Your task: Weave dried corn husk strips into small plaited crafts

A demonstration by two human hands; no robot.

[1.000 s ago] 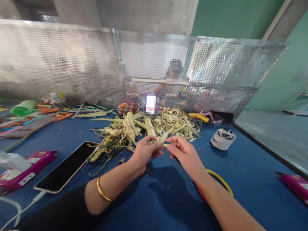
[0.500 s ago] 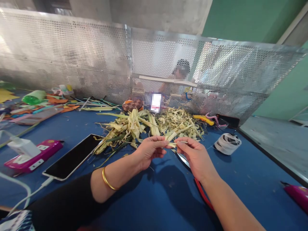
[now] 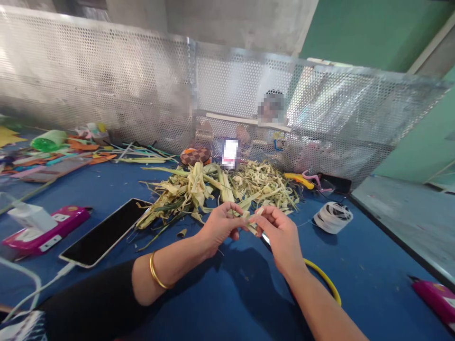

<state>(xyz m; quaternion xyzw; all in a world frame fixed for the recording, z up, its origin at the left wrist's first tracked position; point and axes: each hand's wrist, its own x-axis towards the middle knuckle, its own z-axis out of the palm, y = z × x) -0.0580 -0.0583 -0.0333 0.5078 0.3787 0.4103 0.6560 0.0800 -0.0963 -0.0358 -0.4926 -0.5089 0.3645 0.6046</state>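
My left hand (image 3: pixel 221 226), with a gold bangle on the wrist, pinches one end of a pale strip of dried corn husk (image 3: pixel 252 229). The fingers of my right hand (image 3: pixel 279 232) are closed on the same strip, and the two hands almost touch. Just beyond them lies a loose heap of husk leaves (image 3: pixel 177 192), with a pile of finer husk shreds (image 3: pixel 261 177) to its right. Under my right forearm, a tool with a yellow curved handle (image 3: pixel 325 277) and a shiny metal part is mostly hidden.
A charging phone (image 3: pixel 103 234) and a magenta power strip (image 3: pixel 67 222) lie left. On the right are a spool of white cord (image 3: pixel 333 218) and a yellow-handled tool (image 3: pixel 298 180). Behind stands a perforated metal screen (image 3: pixel 142 94), with a person beyond it. Coloured strips (image 3: pixel 53 161) lie far left.
My right hand has moved slightly left, closer to my left hand, and the husk strip now looks bent between the fingers. More of the yellow handle shows beside my right forearm.
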